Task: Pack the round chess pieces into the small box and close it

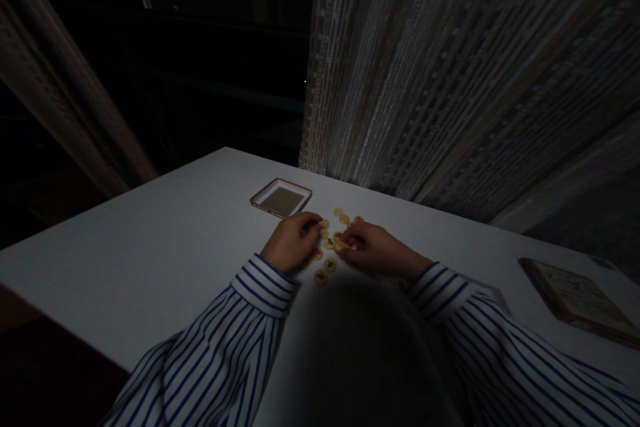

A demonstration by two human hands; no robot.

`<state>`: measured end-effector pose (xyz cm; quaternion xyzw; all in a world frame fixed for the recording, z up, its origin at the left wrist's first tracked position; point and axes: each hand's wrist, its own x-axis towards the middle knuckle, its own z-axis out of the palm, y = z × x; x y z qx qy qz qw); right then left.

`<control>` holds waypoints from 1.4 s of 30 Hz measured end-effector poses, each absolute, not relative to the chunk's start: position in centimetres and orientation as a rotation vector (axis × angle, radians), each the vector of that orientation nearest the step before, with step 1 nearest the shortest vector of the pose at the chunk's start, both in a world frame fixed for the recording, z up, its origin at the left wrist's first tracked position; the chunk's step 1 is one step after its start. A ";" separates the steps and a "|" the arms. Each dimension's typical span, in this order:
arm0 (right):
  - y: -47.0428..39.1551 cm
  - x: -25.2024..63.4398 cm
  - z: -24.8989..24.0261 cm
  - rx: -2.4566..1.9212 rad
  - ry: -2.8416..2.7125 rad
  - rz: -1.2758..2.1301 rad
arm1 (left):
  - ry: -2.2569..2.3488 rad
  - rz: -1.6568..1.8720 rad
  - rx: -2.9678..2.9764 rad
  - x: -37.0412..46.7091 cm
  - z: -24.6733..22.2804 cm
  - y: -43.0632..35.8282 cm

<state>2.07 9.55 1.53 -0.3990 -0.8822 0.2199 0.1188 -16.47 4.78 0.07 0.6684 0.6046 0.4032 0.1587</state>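
Several round, cream-coloured Chinese chess pieces [329, 265] lie loosely grouped on the white table [165, 240]. Some show dark characters, a few show red ones, and others look blank. My right hand [380, 248] is closed at the right of the group, pinching a tilted chess piece [341, 246] between thumb and fingers. On the left side, my left hand [293, 240] has its fingers curled, their tips at a pale piece [325, 223]. Whether anything sits inside its fingers is hidden. Both hands partly cover the pieces near them.
Beyond my left hand sits a shallow open box [281, 199] with a brown inside. A framed, picture-topped box [580, 293] lies at the right, and a flat pale object [487, 293] is partly behind my right sleeve. Curtains [390, 80] hang past the table's far edge. The light is dim.
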 end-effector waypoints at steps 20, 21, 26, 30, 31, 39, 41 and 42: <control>9.6 2.6 2.0 -1.165 -2.018 1.468 | 1.402 1.209 2.234 -15.2 -0.2 4.3; 9.5 2.5 2.1 -1.157 -2.010 1.485 | 1.402 1.210 2.249 -15.1 -0.2 4.3; 9.0 2.3 2.7 -1.075 -1.980 1.543 | 1.390 1.243 2.286 -15.0 -0.1 4.2; 8.8 2.1 3.0 -1.043 -1.982 1.576 | 1.395 1.227 2.298 -14.9 0.1 4.1; 8.7 2.1 3.0 -1.039 -1.982 1.582 | 1.396 1.224 2.302 -14.9 0.1 4.1; 9.0 2.3 2.7 -1.115 -1.998 1.487 | 1.421 1.242 2.307 -14.8 0.1 4.2; 9.1 2.4 2.7 -1.159 -1.993 1.435 | 1.424 1.233 2.294 -14.9 0.2 4.2; 9.2 2.5 2.7 -1.179 -1.988 1.409 | 1.427 1.215 2.289 -14.9 0.2 4.1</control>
